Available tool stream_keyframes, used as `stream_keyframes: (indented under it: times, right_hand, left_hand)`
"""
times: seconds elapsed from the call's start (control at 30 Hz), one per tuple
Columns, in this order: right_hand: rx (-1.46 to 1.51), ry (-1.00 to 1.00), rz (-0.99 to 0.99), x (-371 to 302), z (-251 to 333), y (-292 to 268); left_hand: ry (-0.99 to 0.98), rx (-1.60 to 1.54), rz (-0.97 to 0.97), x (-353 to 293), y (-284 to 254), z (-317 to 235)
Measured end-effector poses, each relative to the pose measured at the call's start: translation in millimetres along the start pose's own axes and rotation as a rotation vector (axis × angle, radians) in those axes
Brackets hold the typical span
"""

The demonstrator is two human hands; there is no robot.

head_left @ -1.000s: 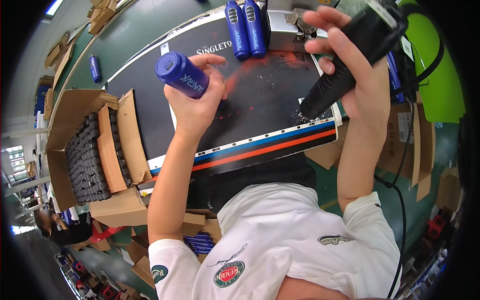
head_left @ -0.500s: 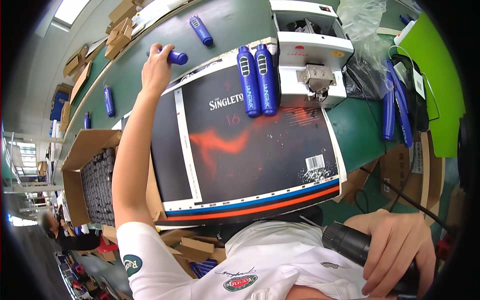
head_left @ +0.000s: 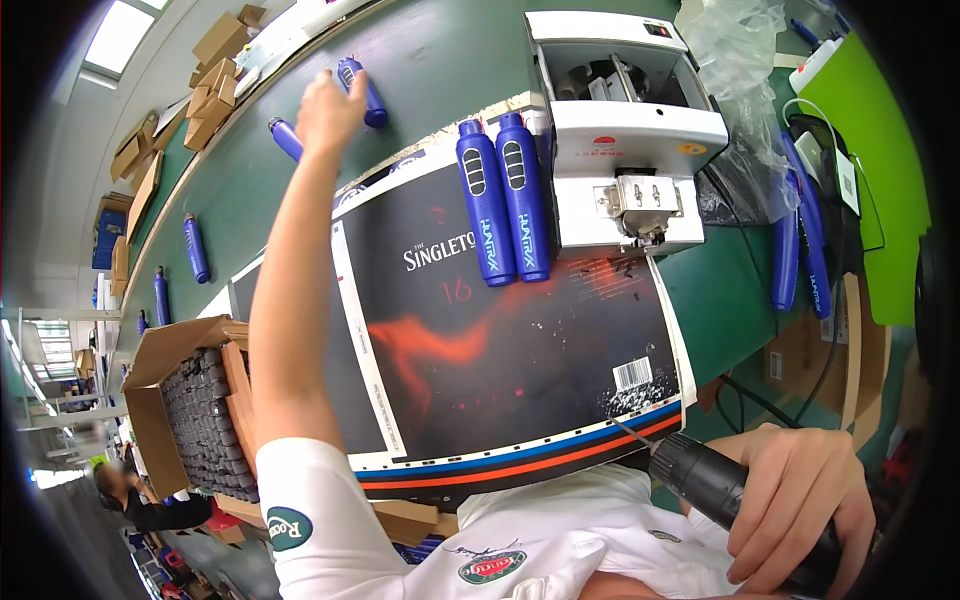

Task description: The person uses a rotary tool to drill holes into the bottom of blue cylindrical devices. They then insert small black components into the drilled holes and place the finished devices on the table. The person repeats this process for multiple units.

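Note:
My left hand [head_left: 332,112] reaches over the far part of the green table, fingers apart. Its thumb overlaps the edge of a blue cylindrical handle [head_left: 372,104] in this view; contact is unclear. Just left of the hand lies another blue handle [head_left: 286,138], partly hidden by it. At lower right, my right hand [head_left: 800,500] is wrapped around a black power screwdriver [head_left: 705,478], whose thin bit points up and left. Two blue handles [head_left: 484,210] lie side by side on a dark printed sheet [head_left: 500,380], beside a white machine [head_left: 630,130].
More blue handles [head_left: 195,248] stand or lie at the far left. An open cardboard box [head_left: 155,430] holds rows of black parts. Clear plastic wrap [head_left: 735,70], a green panel [head_left: 885,180] and a black cable [head_left: 760,400] are on the right.
My left hand has let go of one blue handle, which now lies to its left, and has moved to the handle farther back. My right hand still grips the screwdriver. The view has shifted slightly.

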State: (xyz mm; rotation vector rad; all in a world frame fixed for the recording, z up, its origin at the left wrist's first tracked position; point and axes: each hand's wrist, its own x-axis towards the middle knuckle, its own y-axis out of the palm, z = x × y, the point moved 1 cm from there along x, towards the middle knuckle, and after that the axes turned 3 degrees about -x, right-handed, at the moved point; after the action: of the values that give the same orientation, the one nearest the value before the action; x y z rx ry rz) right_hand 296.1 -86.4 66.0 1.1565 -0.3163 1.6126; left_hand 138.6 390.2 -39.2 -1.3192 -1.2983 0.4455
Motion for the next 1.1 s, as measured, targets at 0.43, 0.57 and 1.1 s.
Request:
stream_keyframes:
  times: [0.43, 0.57, 1.1]
  right_hand:
    - [0.172, 0.061, 0.055, -14.4, 0.7, -25.2]
    - [0.251, 0.172, 0.079, -36.3, -5.4, -56.0]
    - [-0.108, 0.110, -0.484, -37.5, -8.2, -42.8]
  left_hand:
    - [-0.200, -1.260, 0.508, -149.2, -129.4, -14.3]
    - [-0.303, -1.500, 0.535, -237.1, -179.1, -22.5]
    - [0.379, -0.397, 0.280, -354.8, -172.7, -62.6]
